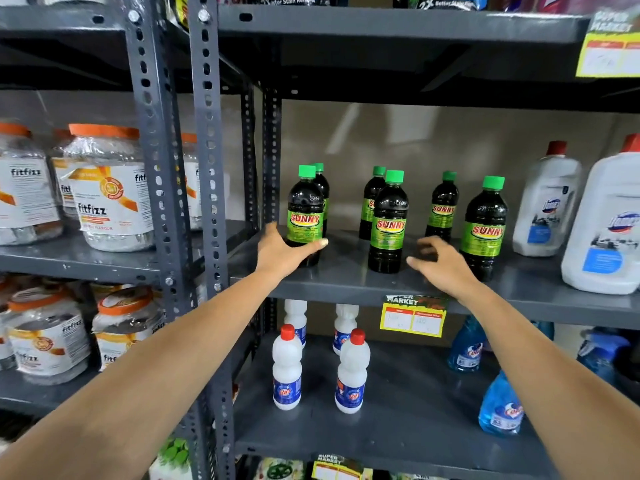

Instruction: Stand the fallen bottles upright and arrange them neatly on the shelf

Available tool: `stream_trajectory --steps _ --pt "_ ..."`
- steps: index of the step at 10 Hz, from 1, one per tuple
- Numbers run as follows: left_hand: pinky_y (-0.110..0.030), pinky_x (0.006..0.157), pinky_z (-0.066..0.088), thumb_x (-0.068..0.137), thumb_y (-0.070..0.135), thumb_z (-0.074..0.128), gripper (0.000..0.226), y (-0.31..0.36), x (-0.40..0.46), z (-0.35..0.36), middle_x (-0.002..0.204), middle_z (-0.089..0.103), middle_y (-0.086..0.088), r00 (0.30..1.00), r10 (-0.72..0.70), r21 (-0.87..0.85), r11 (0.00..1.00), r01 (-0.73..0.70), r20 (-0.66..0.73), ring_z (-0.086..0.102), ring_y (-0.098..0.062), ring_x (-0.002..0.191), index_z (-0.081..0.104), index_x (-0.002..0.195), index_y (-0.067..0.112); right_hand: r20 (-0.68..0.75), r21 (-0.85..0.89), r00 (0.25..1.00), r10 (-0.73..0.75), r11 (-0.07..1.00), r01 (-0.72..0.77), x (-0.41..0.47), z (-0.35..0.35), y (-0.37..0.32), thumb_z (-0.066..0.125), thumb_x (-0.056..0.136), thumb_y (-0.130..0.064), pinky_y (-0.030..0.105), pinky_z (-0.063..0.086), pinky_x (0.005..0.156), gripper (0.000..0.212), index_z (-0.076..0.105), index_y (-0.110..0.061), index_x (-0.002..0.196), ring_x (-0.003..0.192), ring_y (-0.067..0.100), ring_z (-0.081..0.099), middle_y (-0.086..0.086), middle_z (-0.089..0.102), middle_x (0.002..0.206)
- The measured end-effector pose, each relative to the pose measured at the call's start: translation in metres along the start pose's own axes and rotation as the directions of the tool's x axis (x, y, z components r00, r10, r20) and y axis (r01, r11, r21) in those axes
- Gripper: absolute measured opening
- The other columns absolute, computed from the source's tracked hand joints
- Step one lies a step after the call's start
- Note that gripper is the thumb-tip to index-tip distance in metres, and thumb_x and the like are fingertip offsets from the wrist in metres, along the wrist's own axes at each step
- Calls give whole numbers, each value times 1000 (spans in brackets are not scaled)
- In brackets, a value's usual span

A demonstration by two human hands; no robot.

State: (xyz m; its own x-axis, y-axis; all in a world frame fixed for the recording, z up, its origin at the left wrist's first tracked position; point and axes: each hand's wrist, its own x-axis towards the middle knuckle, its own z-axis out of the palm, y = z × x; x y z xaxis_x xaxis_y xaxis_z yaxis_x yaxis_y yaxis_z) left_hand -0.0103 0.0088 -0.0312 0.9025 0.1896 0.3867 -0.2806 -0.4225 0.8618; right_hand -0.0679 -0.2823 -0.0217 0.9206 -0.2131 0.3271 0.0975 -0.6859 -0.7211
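Bottles (387, 223) stand upright on the shelf (346, 282), all six full and dark, probably heavy and smooth; grip low on the body. Left hand (282, 252) wraps the leftmost bottle (304, 213); right hand (441, 263) hovers with fingers apart, empty.

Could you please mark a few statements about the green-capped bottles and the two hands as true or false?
1. All six green-capped bottles stand upright. True.
2. The left hand grips the front left bottle. True.
3. The right hand holds a bottle lifted off the shelf. False: it is open and holds nothing.
4. The green-capped bottles have red caps. False: green; the red caps are on the white bottles below.
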Motion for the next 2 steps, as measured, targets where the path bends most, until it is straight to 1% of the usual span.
stream_trajectory --steps 1,2 --pt "-39 99 42 69 64 71 99 3 -16 7 124 53 -14 935 257 29 966 -258 -245 48 -25 119 34 140 4 -222 130 966 -130 978 162 -17 -16 -10 68 87 -30 30 42 97 49 52 -22 133 122 19 52 -1 55 135" --pt "-40 95 42 87 58 52 67 32 -21 16 116 56 -11 759 557 280 829 -485 -337 53 -25 107 45 130 7 -421 374 877 -230 837 399 -42 -42 -37 74 82 -19 35 42 107 44 60 -21 123 116 10 53 -4 61 124"
